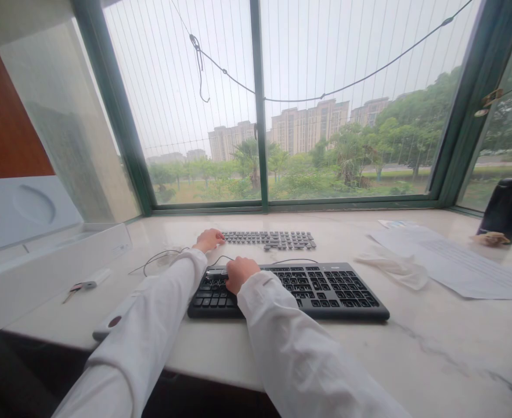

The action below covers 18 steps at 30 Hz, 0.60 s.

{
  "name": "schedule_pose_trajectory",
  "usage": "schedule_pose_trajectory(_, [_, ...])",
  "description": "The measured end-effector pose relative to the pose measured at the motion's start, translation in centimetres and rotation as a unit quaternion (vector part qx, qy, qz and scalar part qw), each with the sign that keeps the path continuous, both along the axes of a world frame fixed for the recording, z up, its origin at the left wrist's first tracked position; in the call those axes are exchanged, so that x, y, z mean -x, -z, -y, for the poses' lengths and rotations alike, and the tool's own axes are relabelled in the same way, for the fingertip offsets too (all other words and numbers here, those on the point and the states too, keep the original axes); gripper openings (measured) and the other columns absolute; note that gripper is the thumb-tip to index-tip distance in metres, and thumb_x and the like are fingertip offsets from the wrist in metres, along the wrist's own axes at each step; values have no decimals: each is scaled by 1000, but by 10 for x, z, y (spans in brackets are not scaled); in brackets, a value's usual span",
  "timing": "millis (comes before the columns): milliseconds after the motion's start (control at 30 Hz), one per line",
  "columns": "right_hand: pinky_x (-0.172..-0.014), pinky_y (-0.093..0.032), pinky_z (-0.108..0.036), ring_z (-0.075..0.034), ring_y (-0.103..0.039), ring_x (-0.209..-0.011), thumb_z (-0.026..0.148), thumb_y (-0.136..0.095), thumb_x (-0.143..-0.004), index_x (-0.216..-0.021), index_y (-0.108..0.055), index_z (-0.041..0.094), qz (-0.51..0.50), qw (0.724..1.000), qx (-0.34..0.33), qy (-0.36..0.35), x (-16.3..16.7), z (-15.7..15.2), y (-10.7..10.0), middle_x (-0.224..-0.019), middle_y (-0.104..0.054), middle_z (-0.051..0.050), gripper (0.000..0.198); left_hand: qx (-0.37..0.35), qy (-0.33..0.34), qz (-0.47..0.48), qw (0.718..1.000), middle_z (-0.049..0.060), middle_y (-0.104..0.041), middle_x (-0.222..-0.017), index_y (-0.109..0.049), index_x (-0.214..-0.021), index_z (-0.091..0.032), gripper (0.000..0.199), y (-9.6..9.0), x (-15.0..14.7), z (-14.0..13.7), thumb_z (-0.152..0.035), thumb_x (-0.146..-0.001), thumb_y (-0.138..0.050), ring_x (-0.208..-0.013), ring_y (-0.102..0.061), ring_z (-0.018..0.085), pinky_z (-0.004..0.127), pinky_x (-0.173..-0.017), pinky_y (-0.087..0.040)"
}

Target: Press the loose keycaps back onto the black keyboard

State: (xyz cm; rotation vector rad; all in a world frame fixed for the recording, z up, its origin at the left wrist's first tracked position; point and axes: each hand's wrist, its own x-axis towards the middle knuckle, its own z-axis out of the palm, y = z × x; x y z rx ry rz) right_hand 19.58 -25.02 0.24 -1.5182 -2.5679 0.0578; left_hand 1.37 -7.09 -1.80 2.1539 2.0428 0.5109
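Keyboard (310, 285) lies at six o'clock from keys (277, 239). Left hand (210, 239), fingers narrowed at the keys' nine-o'clock end, could scatter them by brushing; right hand (241, 273) curls over keyboard; both holds unclear.

We find the keyboard (341, 314) on the counter (421, 360), with rows of keycaps (288, 239) behind it and the window (259, 87) beyond. We record the right hand (241, 274) at the keyboard's left part, the left hand (209, 240) at the rows' left end. The box (25, 276) lies far left; wrapping (397, 270), then paper (451, 261), lie right of the keyboard.
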Motion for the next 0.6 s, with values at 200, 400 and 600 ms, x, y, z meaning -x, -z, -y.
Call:
schedule_pose_trajectory(200, [-71,-51,-34,-25,-66,-88,31,-60,-76,-95,-69,15,2,999,-31,8,2,-2,5,-99,-67,-16,27,-2,1,-1,1000,-4,-72,-94,-71,-93,-28,22,3,1,-3,-37,-74,-69,-59,-64,9,20,-67,-45])
schedule_pose_trajectory(400, [-70,-52,-33,-26,-66,-87,32,-59,-76,-96,-69,16,4,999,-37,6,2,-3,6,-97,-67,-16,27,3,2,1,1000,-6,-72,-95,-71,-92,-29,20,4,-2,-5,-37,-73,-70,-56,-63,8,20,-65,-46])
schedule_pose_trajectory(600, [-69,-51,-35,-26,-66,-86,30,-59,-75,-94,-69,15,-4,999,-35,7,2,-3,7,-97,-67,-16,26,11,-7,-3,1000,-4,-73,-89,-71,-93,-29,21,2,-1,-5,-35,-74,-70,-63,-66,10,19,-66,-46])
